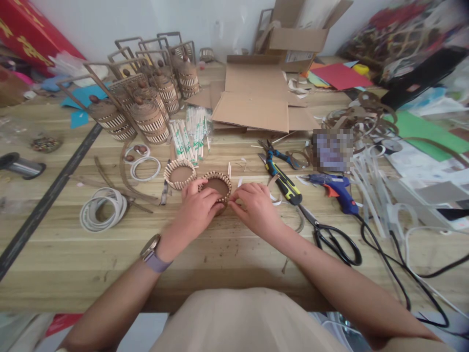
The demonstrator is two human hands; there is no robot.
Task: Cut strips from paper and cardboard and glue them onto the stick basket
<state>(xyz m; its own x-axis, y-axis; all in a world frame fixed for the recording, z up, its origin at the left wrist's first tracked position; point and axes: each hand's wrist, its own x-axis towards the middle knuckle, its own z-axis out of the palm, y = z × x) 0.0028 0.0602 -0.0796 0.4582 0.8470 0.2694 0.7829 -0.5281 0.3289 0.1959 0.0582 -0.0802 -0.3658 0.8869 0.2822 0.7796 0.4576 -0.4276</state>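
My left hand [200, 208] is closed around the near left side of a small round stick basket [217, 183] with a brown bottom. My right hand [254, 208] is pinched close to the basket's right rim; whatever sits between its fingertips is too small to make out. Beside the left hand stands a second, paler round basket [180, 175], also with a brown bottom. A couple of short pale sticks [229, 169] lie just behind the held basket. Crumbs are scattered on the wood in front of my hands.
On the right lie a yellow-black utility knife [287, 188], pliers [280, 155], scissors [339, 239] and a blue glue gun [339, 188] with cables. White tape rolls [103, 209] are at left. Behind stand several handled stick baskets [150, 117], wrapped chopsticks [190, 132] and cardboard [252, 105].
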